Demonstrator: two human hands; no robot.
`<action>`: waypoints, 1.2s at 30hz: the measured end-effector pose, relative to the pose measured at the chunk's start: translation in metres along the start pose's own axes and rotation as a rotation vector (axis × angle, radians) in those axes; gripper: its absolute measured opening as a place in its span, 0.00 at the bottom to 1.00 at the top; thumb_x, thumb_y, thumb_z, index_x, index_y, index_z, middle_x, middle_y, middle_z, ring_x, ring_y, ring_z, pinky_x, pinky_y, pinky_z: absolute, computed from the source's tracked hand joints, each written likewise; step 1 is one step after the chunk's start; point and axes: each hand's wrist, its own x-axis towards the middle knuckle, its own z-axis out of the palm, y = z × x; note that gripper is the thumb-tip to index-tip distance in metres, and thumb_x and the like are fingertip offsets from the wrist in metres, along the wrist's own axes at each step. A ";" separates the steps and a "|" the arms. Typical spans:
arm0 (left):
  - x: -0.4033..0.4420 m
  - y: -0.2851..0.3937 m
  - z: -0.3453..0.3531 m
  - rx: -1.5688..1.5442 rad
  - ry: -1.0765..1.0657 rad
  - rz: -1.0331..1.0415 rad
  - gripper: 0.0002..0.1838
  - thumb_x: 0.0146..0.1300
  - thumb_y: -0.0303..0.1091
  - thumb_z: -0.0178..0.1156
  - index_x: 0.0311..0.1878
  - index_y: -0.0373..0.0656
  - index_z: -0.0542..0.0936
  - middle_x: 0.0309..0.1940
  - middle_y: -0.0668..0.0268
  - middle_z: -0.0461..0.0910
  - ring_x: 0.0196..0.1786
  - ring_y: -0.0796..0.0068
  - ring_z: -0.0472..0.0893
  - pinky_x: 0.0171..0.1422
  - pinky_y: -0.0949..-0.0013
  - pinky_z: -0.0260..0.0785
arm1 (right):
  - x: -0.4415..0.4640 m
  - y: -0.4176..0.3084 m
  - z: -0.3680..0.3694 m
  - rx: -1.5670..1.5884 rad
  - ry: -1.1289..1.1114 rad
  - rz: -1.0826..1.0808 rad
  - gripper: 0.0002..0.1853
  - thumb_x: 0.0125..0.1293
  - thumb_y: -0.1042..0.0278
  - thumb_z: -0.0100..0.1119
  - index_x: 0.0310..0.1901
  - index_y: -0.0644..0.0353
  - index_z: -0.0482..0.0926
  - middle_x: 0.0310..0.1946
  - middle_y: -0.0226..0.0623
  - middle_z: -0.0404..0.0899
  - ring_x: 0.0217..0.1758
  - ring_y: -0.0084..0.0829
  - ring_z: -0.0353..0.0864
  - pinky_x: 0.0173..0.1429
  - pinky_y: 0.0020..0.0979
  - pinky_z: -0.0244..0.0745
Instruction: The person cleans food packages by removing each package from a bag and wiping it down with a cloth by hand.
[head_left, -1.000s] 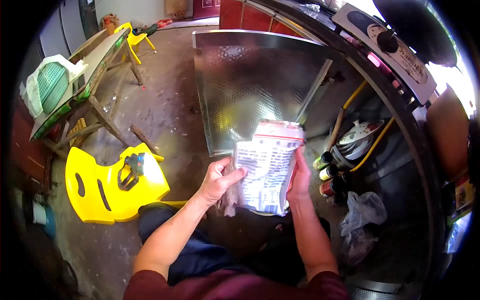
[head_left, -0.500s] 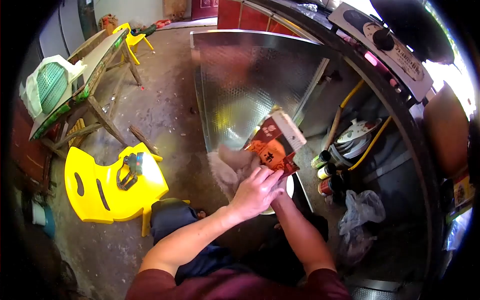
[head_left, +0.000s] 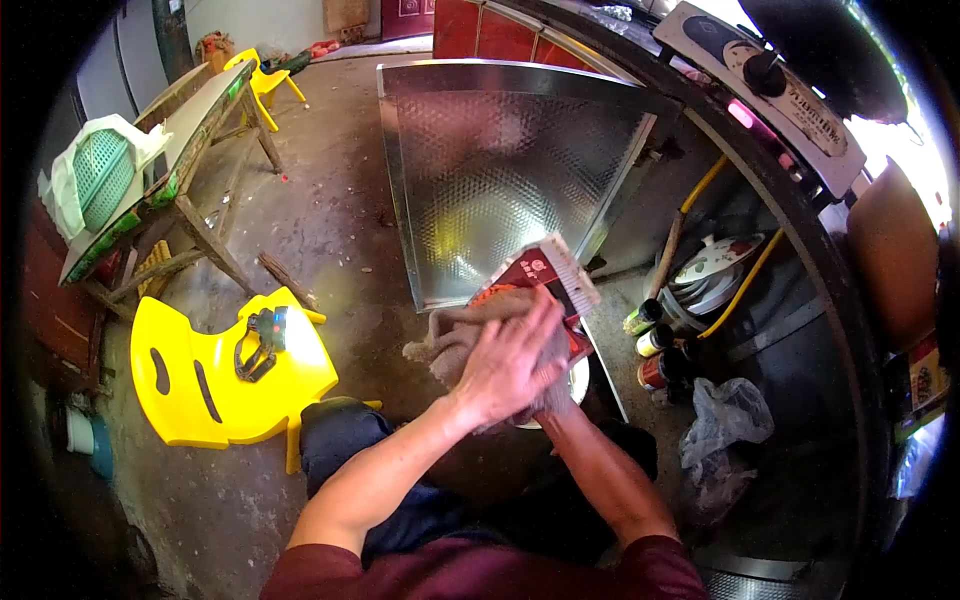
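Observation:
A grey-brown cloth (head_left: 455, 335) is bunched over the lower part of a red and orange printed cardboard box (head_left: 540, 268). My left hand (head_left: 512, 355) lies on the cloth with its fingers stretched out, over the box's near side. My right hand (head_left: 556, 392) is underneath, at the lower end of the box. Its fingers are hidden by the cloth and my left hand. The box is tilted, its pale striped side facing up and right. Below my hands shows part of a white round bowl or basin (head_left: 579, 380).
A shiny embossed metal panel (head_left: 490, 200) stands ahead. To the left is a yellow chair (head_left: 190, 370) with a strapped device (head_left: 262, 345) on it. Several jars (head_left: 655, 342), a plastic bag (head_left: 725, 420) and a lidded pot (head_left: 715, 260) lie right, below a gas stove (head_left: 765, 90).
The cloth, blurred and left of the box before, now lies over its lower part. My left hand has shifted from the box's lower edge onto the cloth, its fingers straightened.

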 end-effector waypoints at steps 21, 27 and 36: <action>-0.007 0.001 0.035 -0.212 0.249 -0.157 0.34 0.71 0.53 0.38 0.75 0.50 0.46 0.77 0.61 0.34 0.77 0.52 0.40 0.77 0.43 0.33 | 0.000 -0.030 -0.017 -0.021 0.028 -0.052 0.43 0.62 0.37 0.54 0.69 0.61 0.56 0.65 0.40 0.65 0.63 0.34 0.70 0.66 0.37 0.69; 0.016 -0.092 0.056 -1.173 0.730 -0.695 0.28 0.68 0.59 0.49 0.58 0.45 0.72 0.51 0.63 0.75 0.51 0.74 0.76 0.54 0.70 0.69 | -0.012 0.006 -0.013 -0.198 0.098 -0.048 0.39 0.66 0.38 0.46 0.69 0.57 0.54 0.62 0.39 0.66 0.65 0.35 0.67 0.67 0.39 0.65; 0.009 -0.054 -0.002 -0.875 0.442 -0.683 0.20 0.66 0.50 0.58 0.43 0.39 0.81 0.28 0.75 0.77 0.32 0.85 0.74 0.39 0.79 0.66 | -0.016 -0.020 0.011 0.081 0.068 -0.002 0.38 0.67 0.36 0.42 0.70 0.53 0.53 0.68 0.38 0.59 0.69 0.36 0.62 0.70 0.41 0.61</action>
